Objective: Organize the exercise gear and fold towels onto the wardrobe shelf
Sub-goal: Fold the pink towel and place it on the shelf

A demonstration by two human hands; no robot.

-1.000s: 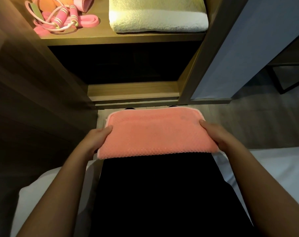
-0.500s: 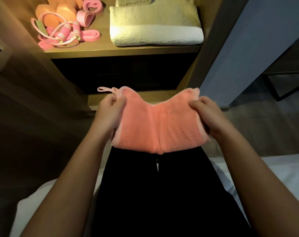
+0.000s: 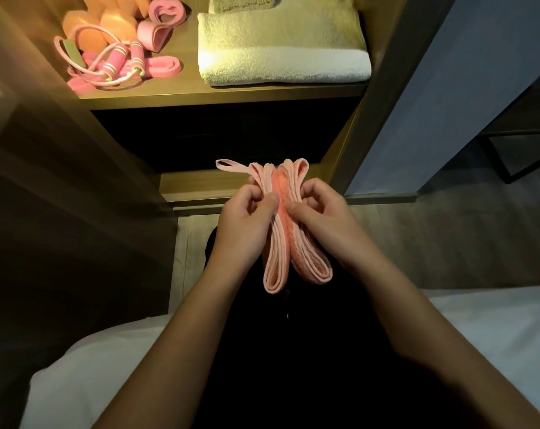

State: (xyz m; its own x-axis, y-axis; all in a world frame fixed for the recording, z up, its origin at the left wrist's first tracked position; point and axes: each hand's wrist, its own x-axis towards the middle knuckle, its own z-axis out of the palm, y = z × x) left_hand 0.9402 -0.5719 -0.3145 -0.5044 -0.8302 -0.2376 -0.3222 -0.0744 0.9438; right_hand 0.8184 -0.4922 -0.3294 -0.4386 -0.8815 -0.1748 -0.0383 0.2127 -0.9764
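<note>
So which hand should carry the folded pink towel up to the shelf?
Right hand, likely. It and the left hand both pinch the folded pink towel, but the folded cream towel sits at the right of the wooden shelf.

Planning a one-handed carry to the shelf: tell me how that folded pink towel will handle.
Probably floppy: the pink towel bends in soft rounded folds between the left hand and right hand. Likely light, since pinching fingers alone hold it. Its layers may spring open if one hand lets go.
</note>
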